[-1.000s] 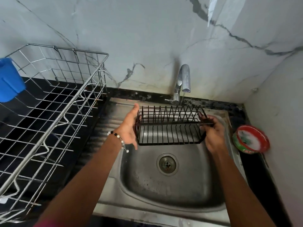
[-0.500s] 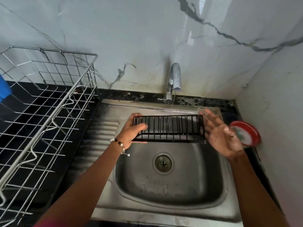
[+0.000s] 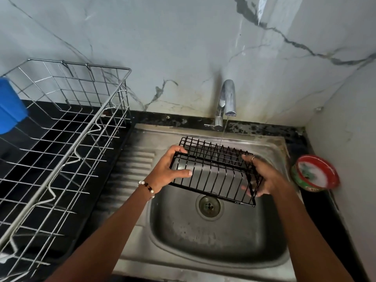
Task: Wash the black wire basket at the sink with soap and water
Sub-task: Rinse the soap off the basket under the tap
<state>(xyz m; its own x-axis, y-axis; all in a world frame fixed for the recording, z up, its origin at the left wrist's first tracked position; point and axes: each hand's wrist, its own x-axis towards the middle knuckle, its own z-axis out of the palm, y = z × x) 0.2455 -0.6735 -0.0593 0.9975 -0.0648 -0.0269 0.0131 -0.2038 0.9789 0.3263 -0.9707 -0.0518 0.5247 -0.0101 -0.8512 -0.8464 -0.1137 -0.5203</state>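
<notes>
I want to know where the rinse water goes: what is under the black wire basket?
Under the black wire basket lies the sink bowl, its drain just below the near edge. The right hand hides the bowl's right wall.

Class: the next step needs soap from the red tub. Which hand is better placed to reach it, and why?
The right hand. It holds the basket at the end nearest the tub, which sits just right of the sink. The left hand grips the far end and could probably hold it alone.

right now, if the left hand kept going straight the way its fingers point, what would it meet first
The left hand grips the left end of the black wire basket, fingers pointing right. Beyond the basket itself, it would probably meet the right hand holding the other end.
</notes>
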